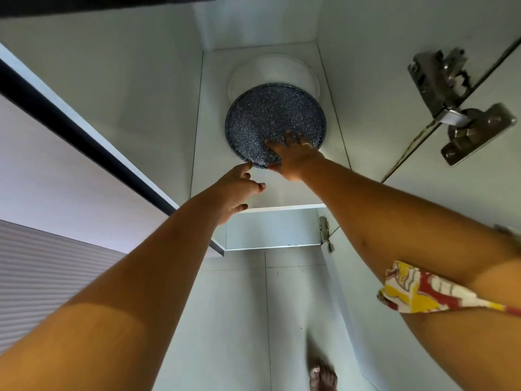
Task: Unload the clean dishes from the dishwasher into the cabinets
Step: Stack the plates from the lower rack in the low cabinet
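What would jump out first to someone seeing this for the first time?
A round dark-blue speckled plate sits in the middle of a white cabinet shelf, with a white bowl just behind it. Two bare hands reach in: the right hand rests on the plate, the left hand at its near rim.

This single view comes from a wide-angle camera worn on the person's head. It faces forward and down along both bare arms into an open white cabinet (pixel 141 94). The camera is near. The arms fill the lower half, and the left hand (pixel 236 187) and right hand (pixel 293 156) reach the middle. Just beyond the fingers lies a dark plate (pixel 267 119). Right of the fingers a hinge (pixel 439 80) looks large. Far below them a foot (pixel 322 376) shows.
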Tool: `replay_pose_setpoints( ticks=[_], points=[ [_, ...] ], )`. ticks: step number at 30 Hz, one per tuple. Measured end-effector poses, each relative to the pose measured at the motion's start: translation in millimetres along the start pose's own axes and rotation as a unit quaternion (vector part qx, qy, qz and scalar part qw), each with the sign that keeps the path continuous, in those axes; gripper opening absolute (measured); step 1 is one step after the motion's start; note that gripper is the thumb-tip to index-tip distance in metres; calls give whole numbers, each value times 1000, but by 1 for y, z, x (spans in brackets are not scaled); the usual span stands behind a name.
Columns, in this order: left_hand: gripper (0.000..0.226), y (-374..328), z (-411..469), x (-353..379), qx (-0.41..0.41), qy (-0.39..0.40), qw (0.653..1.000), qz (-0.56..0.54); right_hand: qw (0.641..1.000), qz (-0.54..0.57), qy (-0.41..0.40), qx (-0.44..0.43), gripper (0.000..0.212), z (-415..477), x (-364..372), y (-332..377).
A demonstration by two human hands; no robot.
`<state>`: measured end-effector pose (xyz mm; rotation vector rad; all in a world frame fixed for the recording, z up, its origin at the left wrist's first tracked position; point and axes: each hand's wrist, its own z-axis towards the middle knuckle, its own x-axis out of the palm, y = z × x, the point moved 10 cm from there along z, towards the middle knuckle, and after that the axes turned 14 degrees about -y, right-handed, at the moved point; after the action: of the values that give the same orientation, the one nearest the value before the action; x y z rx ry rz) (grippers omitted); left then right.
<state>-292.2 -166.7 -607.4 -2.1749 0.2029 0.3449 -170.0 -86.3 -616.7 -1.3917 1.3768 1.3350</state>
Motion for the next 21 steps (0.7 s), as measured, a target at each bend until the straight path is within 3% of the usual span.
replay_pose_setpoints(
  ticks=[4,13,18,21],
  points=[
    [61,6,4,-12,6,-12,999,32,1000,-15,-7,13,69,7,-10,3],
    [60,9,14,-27,44,-33,992,112,994,13,-105,23,69,-9,-7,6],
    [72,7,14,-19,96,-19,967,235,980,-102,-159,-55,50,-19,-8,20],
    [76,9,11,-17,121,-21,942,311,974,-134,-160,-88,50,-19,-7,25]
  ],
)
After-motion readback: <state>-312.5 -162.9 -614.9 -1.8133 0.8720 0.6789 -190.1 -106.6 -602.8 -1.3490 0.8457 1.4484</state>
